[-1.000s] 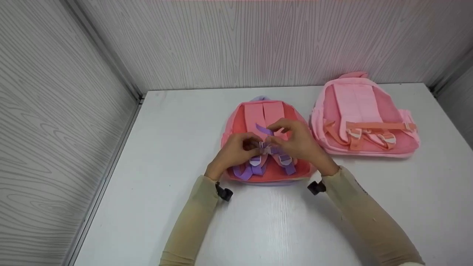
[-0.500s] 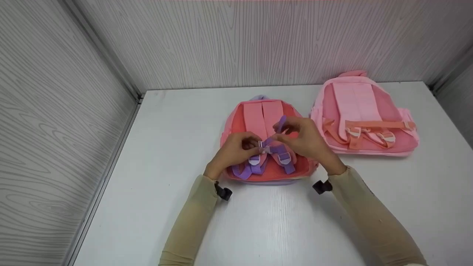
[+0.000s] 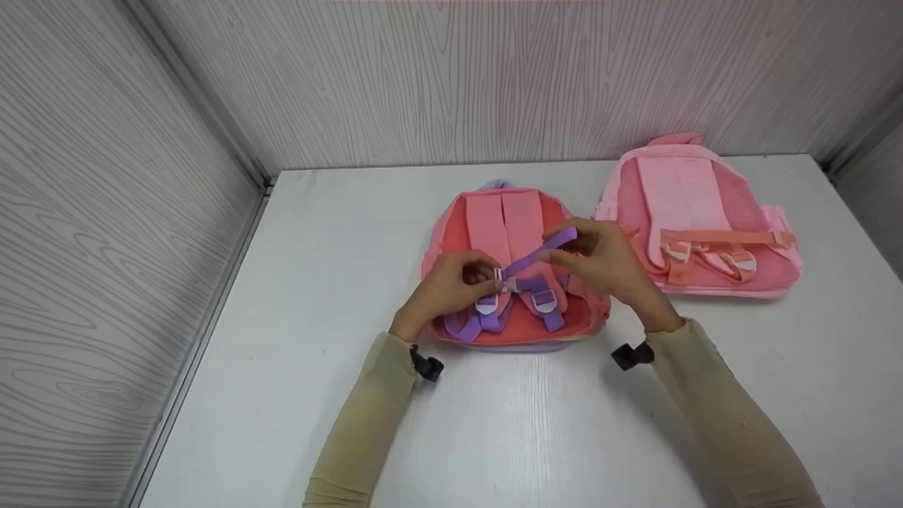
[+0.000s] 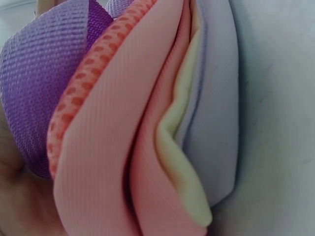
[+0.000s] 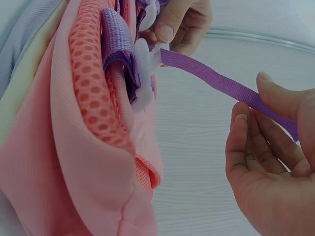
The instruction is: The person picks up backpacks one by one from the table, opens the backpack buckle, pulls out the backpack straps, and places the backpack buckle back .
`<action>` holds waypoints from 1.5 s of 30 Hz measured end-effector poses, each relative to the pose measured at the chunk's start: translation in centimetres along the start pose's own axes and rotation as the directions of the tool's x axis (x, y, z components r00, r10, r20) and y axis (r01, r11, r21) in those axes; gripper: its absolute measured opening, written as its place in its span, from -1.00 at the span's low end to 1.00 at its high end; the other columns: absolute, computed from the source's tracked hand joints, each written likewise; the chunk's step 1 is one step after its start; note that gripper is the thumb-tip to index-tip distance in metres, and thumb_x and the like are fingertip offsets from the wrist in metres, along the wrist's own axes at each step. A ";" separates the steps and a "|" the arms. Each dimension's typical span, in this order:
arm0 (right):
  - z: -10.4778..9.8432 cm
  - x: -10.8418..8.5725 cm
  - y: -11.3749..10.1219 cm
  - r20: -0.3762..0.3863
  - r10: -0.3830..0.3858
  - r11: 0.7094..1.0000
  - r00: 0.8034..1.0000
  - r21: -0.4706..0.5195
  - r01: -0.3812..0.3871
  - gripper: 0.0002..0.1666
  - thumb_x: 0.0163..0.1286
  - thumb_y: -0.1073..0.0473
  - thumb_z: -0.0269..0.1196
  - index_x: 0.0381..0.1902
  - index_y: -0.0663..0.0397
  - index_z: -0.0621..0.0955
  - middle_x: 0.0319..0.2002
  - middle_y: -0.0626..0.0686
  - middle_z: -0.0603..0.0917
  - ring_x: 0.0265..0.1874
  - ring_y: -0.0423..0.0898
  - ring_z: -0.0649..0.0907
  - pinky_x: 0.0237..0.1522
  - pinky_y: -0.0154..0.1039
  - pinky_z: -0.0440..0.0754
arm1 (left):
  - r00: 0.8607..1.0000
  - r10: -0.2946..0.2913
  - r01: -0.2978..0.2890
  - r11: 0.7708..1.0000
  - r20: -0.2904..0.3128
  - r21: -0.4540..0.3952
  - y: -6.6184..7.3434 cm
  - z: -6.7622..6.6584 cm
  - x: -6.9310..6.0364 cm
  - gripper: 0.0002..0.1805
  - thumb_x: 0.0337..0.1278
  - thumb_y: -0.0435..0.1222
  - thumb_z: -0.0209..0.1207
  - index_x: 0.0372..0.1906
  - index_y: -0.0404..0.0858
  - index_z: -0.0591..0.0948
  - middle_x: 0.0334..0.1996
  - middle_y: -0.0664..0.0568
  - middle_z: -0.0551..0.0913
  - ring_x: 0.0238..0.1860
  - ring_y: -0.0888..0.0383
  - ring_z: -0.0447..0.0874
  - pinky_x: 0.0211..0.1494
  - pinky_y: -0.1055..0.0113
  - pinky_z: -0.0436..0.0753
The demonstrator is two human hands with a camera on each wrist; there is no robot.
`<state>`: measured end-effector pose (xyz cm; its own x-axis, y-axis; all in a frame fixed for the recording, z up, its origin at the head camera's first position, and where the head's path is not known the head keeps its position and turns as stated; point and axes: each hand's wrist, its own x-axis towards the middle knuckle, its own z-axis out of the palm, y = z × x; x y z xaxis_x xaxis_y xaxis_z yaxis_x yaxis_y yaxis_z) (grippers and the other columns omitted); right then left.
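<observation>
A coral-pink backpack (image 3: 487,212) lies back side up on the white table, its purple straps and white adjusters (image 3: 544,301) showing. The left hand (image 3: 451,286) pinches a pale plastic buckle (image 5: 156,56) near the middle of the bag. From that buckle a purple strap (image 5: 211,76) runs up to the right. Its free end is between the thumb and fingers of the right hand (image 3: 600,257), which holds it above the bag's right side. In the left wrist view a purple webbing loop (image 4: 47,73) and the bag's edge cover most of the left hand.
A second, lighter pink backpack (image 3: 681,190) with orange straps (image 3: 726,240) lies to the right, close to the first. Grey wood-grain panels (image 3: 423,85) stand behind and to the left of the table (image 3: 317,247).
The right hand has moved to the right, drawing the purple strap out from the buckle so that more of it shows. The left hand has stayed at the buckle.
</observation>
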<state>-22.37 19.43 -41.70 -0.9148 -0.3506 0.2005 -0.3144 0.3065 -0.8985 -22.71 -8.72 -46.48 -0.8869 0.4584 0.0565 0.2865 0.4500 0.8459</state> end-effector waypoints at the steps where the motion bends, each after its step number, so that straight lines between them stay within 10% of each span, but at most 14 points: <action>1: -0.2 -0.1 0.2 -0.003 -0.003 1.000 1.000 0.011 0.003 -0.72 0.39 0.27 0.49 0.03 0.22 0.77 -0.08 0.18 0.81 -0.12 -0.09 0.82 -0.02 -0.36 0.76 | 1.000 -0.001 0.001 1.000 -0.001 -0.001 0.0 0.0 0.0 -0.72 0.37 -0.18 0.43 0.07 -0.17 0.75 -0.16 0.07 0.75 -0.13 0.14 0.68 0.04 0.26 0.71; 15: -2.3 -1.3 1.2 -0.049 0.053 0.997 0.997 0.051 -0.051 -0.66 0.41 0.27 0.47 0.12 0.19 0.78 -0.11 0.01 0.83 -0.19 -0.06 0.78 -0.04 -0.37 0.76 | 1.000 0.018 -0.017 1.000 -0.013 0.020 0.2 -0.1 -0.2 -0.71 0.33 -0.18 0.46 0.07 -0.16 0.77 -0.17 0.07 0.77 -0.14 0.16 0.70 0.03 0.26 0.71; 30: -4.0 -2.6 2.5 -0.028 0.108 0.992 0.994 -0.067 -0.109 -0.70 0.47 0.13 0.45 0.09 0.09 0.81 -0.25 0.20 0.78 -0.46 0.02 0.64 -0.53 -0.34 0.54 | 1.000 0.024 -0.024 0.999 -0.016 0.033 0.2 0.0 -0.2 -0.69 0.35 -0.15 0.44 0.11 -0.12 0.79 -0.13 0.11 0.78 -0.10 0.18 0.71 0.09 0.27 0.72; 45: -3.9 -3.8 3.5 -0.006 0.284 0.959 0.959 -0.026 -0.284 -0.61 0.51 0.06 0.41 0.14 0.18 0.74 -0.07 0.20 0.81 -0.22 -0.10 0.78 -0.12 -0.31 0.78 | 0.997 0.065 -0.063 0.995 -0.033 0.074 0.3 0.1 -0.1 -0.66 0.33 -0.17 0.45 0.16 -0.08 0.81 -0.08 0.15 0.81 -0.07 0.21 0.69 0.19 0.24 0.71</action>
<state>-21.03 25.24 -44.13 -0.9679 -0.2440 -0.0604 -0.0482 0.4160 -0.9081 -22.51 -8.56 -46.34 -0.8779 0.4610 0.1293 0.3675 0.4759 0.7991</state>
